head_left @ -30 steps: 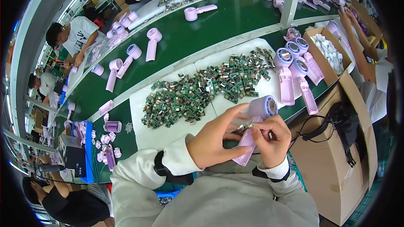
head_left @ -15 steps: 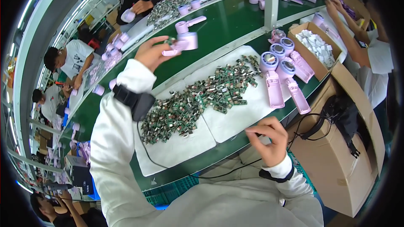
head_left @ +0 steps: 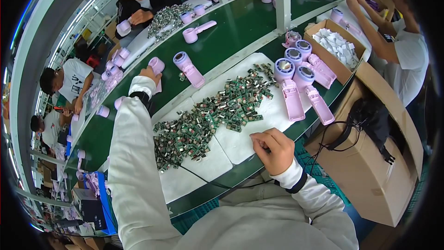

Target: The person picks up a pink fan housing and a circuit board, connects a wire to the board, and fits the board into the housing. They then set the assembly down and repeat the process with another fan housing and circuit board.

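Note:
My left hand (head_left: 149, 74) reaches over the green belt, its fingers closed on a lilac handheld fan housing (head_left: 157, 65); the hand partly hides the handle. Just right of it, another fan housing (head_left: 188, 68) lies on the belt with its handle toward me. My right hand (head_left: 276, 152) hovers at the near edge of the white foam sheets (head_left: 236, 146), thumb and fingertips pinched. Whatever it may hold is hidden. Between the hands, a pile of small green circuit boards (head_left: 217, 106) covers much of the sheets. Several fan housings (head_left: 292, 99) with open handles stand to the right.
A carton (head_left: 340, 46) of white pieces sits at the right, beyond a large cardboard box (head_left: 360, 171) with a black strap bag on it. A metal post (head_left: 281, 2) rises behind the sheets. Co-workers sit across the belt (head_left: 231, 28) and at both sides. A black cable crosses the near edge.
My left hand has let go of one fan housing, now lying on the belt, and moved left to grasp another. My right hand has shifted slightly left in view, still pinched.

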Demonstrator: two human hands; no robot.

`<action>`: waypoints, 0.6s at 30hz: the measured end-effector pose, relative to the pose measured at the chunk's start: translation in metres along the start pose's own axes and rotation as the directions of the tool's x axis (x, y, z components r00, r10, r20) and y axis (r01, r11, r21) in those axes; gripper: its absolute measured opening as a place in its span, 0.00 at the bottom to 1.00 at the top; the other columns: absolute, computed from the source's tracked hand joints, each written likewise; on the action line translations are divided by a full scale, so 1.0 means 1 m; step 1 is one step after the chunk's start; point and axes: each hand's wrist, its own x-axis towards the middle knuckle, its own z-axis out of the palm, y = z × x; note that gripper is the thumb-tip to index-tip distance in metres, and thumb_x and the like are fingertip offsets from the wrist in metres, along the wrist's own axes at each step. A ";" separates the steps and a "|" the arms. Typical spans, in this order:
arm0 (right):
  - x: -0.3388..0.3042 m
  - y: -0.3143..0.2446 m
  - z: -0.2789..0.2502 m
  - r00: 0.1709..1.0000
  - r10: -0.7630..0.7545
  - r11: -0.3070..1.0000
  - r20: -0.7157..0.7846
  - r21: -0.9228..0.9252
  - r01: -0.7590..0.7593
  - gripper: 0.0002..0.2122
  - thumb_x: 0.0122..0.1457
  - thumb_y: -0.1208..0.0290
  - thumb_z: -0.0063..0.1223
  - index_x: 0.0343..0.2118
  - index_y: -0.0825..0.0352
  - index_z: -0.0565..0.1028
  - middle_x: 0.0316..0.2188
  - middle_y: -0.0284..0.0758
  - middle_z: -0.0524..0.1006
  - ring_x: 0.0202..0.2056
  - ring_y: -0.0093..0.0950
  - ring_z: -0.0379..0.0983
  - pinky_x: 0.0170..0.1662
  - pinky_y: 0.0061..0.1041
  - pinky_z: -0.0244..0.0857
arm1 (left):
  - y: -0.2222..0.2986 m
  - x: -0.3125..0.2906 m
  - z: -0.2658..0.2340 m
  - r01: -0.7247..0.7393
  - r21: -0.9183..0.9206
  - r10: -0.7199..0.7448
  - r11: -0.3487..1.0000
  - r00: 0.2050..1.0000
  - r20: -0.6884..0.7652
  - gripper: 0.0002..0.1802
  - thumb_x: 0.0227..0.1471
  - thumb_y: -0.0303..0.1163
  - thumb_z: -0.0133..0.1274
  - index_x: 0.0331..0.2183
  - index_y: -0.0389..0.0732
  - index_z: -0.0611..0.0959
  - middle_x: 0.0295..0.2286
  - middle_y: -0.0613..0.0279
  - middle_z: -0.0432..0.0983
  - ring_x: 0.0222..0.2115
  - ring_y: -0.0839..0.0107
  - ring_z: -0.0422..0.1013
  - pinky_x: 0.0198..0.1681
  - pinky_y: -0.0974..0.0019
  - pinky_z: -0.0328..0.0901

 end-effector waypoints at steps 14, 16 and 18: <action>0.001 -0.001 0.003 0.998 -0.015 1.000 -0.057 0.014 0.016 0.09 0.49 0.81 0.66 0.34 0.63 0.83 0.24 0.30 0.74 0.21 0.26 0.74 0.24 0.26 0.68 | -0.023 -0.020 -0.032 0.359 -0.835 0.039 0.416 0.911 0.411 0.20 0.66 0.42 0.50 0.49 0.36 0.77 0.36 0.51 0.82 0.25 0.64 0.78 0.19 0.61 0.70; 0.001 0.005 -0.002 0.999 -0.018 0.999 -0.042 0.043 0.020 0.11 0.50 0.83 0.65 0.37 0.65 0.82 0.24 0.30 0.75 0.20 0.24 0.73 0.24 0.22 0.67 | 0.021 -0.070 -0.066 0.298 -0.877 0.137 0.378 0.919 0.371 0.19 0.66 0.40 0.50 0.50 0.36 0.76 0.34 0.53 0.82 0.22 0.66 0.77 0.18 0.64 0.69; -0.004 0.001 -0.006 0.999 -0.033 0.996 -0.017 0.084 0.034 0.11 0.51 0.84 0.64 0.38 0.66 0.82 0.24 0.31 0.75 0.20 0.22 0.72 0.25 0.21 0.67 | 0.059 -0.146 -0.099 0.221 -0.923 0.258 0.314 0.916 0.307 0.18 0.67 0.39 0.50 0.51 0.36 0.74 0.31 0.56 0.81 0.20 0.70 0.75 0.16 0.69 0.67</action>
